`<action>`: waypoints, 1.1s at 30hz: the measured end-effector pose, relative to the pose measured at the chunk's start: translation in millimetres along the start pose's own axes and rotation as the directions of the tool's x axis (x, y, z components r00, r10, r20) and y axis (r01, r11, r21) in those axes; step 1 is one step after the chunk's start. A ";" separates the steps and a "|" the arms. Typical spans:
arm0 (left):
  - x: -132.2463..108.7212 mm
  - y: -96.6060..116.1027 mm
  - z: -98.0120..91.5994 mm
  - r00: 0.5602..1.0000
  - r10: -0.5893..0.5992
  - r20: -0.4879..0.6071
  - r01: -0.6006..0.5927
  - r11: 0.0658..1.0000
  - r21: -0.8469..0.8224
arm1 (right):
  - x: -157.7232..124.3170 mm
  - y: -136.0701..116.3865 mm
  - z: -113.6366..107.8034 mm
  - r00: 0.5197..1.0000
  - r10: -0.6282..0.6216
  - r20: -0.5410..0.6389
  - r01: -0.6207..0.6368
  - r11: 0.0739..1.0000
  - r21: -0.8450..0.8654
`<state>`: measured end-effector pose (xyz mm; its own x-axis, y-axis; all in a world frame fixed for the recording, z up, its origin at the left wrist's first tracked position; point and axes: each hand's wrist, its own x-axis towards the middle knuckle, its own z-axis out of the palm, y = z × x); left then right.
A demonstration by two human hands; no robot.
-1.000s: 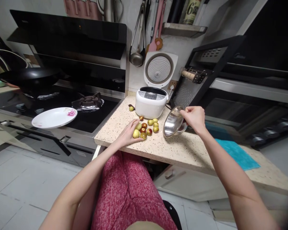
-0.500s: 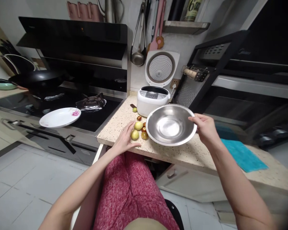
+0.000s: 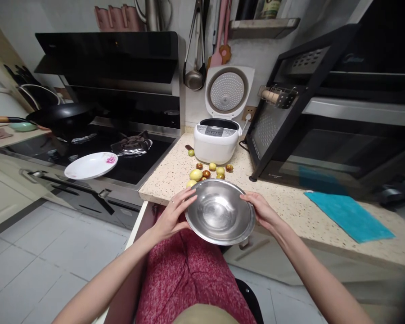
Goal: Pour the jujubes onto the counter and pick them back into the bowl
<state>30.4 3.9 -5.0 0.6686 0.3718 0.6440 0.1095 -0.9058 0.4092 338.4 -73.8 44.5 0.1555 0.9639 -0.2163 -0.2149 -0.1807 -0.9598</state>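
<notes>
A shiny metal bowl [image 3: 221,215] is held tilted at the counter's front edge, its inside facing me and nothing in it. My right hand [image 3: 261,209] pinches its right rim. At the left rim is my left hand [image 3: 173,213], its fingers over the edge and its thumb against the side. Just behind the bowl lie several small fruits, yellow-green ones [image 3: 195,174] and brown-red ones [image 3: 206,173]; the bowl partly hides the nearest.
A white rice cooker [image 3: 216,144] stands behind the fruits with its lid raised. To the left, a white plate [image 3: 87,166] sits by the stove's front and a black wok [image 3: 60,114] on a burner. A turquoise cloth [image 3: 349,216] lies right, before a dark oven [image 3: 344,153].
The bowl has come toward me and to the left, uncovering more fruits behind it. My left hand has moved from beside the fruits to the bowl's left rim.
</notes>
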 end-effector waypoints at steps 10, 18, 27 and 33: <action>1.6 -0.4 16.2 0.985 0.164 0.052 -0.170 0.973 0.154 | 18.1 2.0 -14.6 0.991 0.011 0.135 0.012 0.986 -0.165; 22.6 4.0 17.5 0.904 0.426 0.023 -0.416 0.866 0.277 | 85.5 -36.0 -43.1 0.818 -0.506 0.272 0.469 0.314 -0.826; 53.1 17.8 15.6 0.683 0.721 0.119 -0.713 0.622 0.324 | 138.4 -17.1 -44.4 0.678 -0.500 0.539 0.579 -0.089 -0.811; 38.7 18.7 12.7 0.735 0.669 0.115 -0.673 0.697 0.247 | 138.8 -4.6 -52.8 0.638 -0.531 0.558 0.615 -0.085 -0.784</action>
<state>67.6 -1.2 19.3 0.6492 -0.3559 0.6722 -0.1922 -0.9318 -0.3078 411.9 50.5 9.4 -0.3243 0.8199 0.4719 0.8700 0.4544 -0.1916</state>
